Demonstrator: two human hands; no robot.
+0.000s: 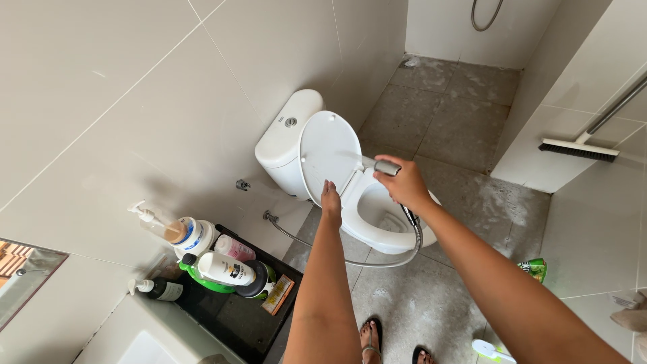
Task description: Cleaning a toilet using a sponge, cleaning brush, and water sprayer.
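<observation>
A white toilet (391,232) stands against the tiled wall, its cistern (286,135) behind it. My left hand (330,200) touches the lower edge of the raised lid (328,152), holding it upright. My right hand (405,183) grips a metal spray nozzle (386,167) above the bowl, pointed toward the lid. A thin jet of water reaches the lid's inner face. The nozzle's flexible metal hose (377,261) loops under the bowl to a wall valve (270,217).
Several bottles (216,259) stand on a dark shelf at lower left, above a white basin edge. A long-handled brush (578,149) leans on the right wall. A green packet (534,268) lies on the wet grey floor. My sandalled feet (373,340) show below.
</observation>
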